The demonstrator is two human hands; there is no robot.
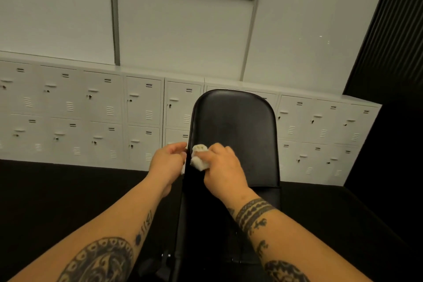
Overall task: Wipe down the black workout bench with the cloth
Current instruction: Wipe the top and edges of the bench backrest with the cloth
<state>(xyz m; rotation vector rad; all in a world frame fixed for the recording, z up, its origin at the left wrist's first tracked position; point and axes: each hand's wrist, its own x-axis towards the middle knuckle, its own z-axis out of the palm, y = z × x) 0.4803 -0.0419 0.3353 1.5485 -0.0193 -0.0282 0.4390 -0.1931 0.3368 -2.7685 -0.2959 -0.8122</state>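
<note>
The black workout bench (240, 126) runs away from me, its padded back pad raised and rounded at the far end. A crumpled white cloth (198, 158) is pressed on the pad near its left edge, and my right hand (223, 170) is shut on it. My left hand (168, 161) rests against the left side edge of the pad, fingers curled around the edge, right beside the cloth. Both forearms are bare and tattooed.
A row of white lockers (98, 112) stands behind the bench, with white wall panels (183, 29) above. A dark ribbed wall (393, 41) is at the right. The floor (57, 194) is dark. Bench frame parts (167, 258) show below.
</note>
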